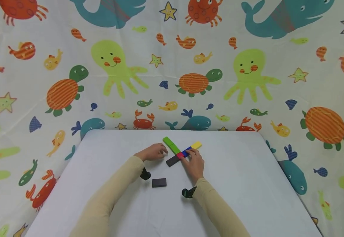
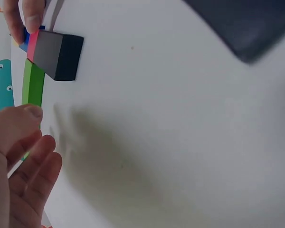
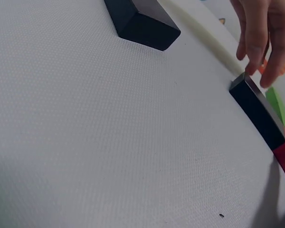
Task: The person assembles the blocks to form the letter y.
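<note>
Blocks form a row mid-tabletop (image 1: 234,184): black block (image 1: 172,161), pink, blue, yellow. Right hand (image 1: 195,163) pinches the row's coloured middle; left hand (image 1: 153,152) rests relaxed beside the green block (image 1: 171,145). Pieces look light, rigid, smooth; best gripped by their long sides.

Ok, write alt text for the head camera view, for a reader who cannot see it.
Two hands in beige sleeves work at a row of coloured blocks on a white table: the right hand touches the dark, pink, blue and yellow row, the left hand rests by a green block. A spare dark block lies nearer, before a sea-animal backdrop.
</note>
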Demonstrator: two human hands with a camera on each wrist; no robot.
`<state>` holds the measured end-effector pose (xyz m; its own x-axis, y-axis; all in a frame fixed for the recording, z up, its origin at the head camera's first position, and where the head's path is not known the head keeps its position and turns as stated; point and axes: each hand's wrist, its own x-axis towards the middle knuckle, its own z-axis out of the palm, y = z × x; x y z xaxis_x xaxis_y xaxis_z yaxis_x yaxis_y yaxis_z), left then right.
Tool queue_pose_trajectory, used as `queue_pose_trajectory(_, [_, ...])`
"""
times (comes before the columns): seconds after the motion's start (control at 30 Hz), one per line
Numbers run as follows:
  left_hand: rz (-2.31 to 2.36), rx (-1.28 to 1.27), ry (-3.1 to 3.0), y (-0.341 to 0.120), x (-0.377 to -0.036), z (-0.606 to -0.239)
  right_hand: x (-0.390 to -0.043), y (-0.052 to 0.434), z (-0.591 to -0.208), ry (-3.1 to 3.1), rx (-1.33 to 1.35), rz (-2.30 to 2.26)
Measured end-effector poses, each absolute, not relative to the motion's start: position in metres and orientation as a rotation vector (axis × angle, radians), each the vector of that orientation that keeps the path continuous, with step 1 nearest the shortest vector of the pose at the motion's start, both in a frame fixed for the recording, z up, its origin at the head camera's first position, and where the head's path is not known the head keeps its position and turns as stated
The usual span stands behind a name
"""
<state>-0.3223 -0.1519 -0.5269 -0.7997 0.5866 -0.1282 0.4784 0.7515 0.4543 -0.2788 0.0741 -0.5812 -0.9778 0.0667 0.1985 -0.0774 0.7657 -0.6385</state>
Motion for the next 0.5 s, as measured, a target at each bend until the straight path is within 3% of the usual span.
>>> queue_pose_trajectory(0.5, [0.769,0.854,2.449,-0.186,-0.258,-0.51,-0.28,0.075,-0.585,-2.762,0.017,1.002])
